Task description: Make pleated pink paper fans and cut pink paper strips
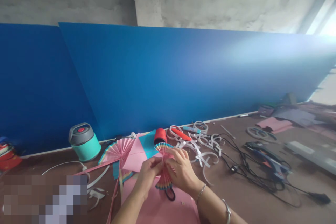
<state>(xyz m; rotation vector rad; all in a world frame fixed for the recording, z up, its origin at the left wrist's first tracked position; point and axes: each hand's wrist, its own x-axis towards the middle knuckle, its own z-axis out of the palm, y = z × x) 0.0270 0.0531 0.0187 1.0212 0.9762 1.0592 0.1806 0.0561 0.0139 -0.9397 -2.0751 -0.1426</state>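
Observation:
A small pleated paper fan (164,179), pink with rainbow-striped edges, is pinched at its middle between my two hands, its folds spread at top and bottom. My left hand (149,172) grips it from the left with closed fingers. From the right, my right hand (181,172) is closed on the same folds, and a bracelet circles that wrist. Below lies a pink paper sheet (160,211) with a black loop (170,194) on it. A larger pink pleated fan (119,151) rests to the left, beside pink and blue paper (135,159).
Behind my hands stands a red spool (160,135), near a red-handled tool (181,134) and curled white strips (201,147). A teal container (86,145) is at the left. Black cables, a blue glue gun (273,168) and a power strip (312,155) lie right. A blue partition (168,77) borders the table.

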